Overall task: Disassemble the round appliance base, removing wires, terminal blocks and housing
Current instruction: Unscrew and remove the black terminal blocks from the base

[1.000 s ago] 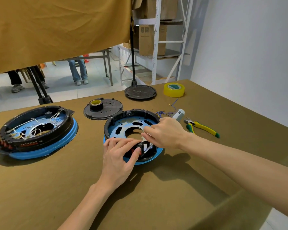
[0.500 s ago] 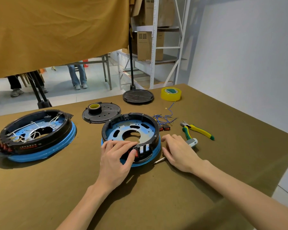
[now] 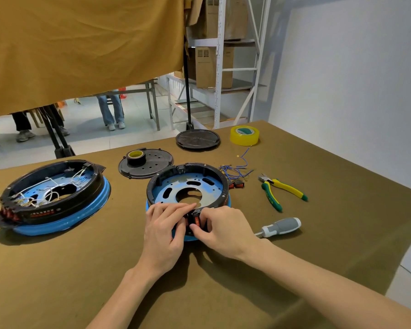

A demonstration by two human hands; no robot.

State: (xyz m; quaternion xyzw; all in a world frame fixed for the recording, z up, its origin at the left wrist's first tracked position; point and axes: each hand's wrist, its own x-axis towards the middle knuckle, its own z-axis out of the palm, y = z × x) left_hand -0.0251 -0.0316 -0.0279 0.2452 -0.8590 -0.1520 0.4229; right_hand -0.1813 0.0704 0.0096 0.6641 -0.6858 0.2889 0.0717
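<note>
Screwdriver right of base

Tools on a brown table
Pliers lie beyond a screwdriver; yellow tape sits near shelving.

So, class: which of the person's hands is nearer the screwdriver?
Right. The right hand is on the round base's near rim, just left of the screwdriver; the left hand lies beyond it.
</note>
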